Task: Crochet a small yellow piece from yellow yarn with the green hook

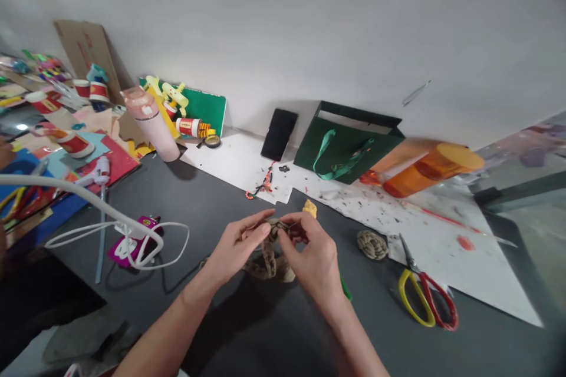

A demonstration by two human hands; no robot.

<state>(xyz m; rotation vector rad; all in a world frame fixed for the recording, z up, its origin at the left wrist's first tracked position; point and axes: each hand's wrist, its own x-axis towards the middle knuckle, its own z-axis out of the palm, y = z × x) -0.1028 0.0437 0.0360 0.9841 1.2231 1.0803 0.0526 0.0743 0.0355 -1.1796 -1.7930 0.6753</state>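
Between my two hands is a brownish-green knotted cord [268, 256], lifted a little over the dark tabletop. My left hand [241, 241] pinches it from the left with thumb and forefinger. From the right, the fingers of my right hand [312, 247] close on the same knotted part near its top. More of the cord hangs or lies below, partly hidden by my hands and wrists. A round woven knot [372, 245] of similar cord rests to the right. Beside it lie scissors [418, 288] with one yellow and one red handle.
A pink bottle [152, 126], black phone [279, 134], dark green gift bag [349, 144] and orange bottle [431, 169] line the back. At left, a white cable [79, 188] arches over a purple item [135, 241] and a glue gun [101, 174]. A small yellow lump [310, 207] lies beyond my right hand.
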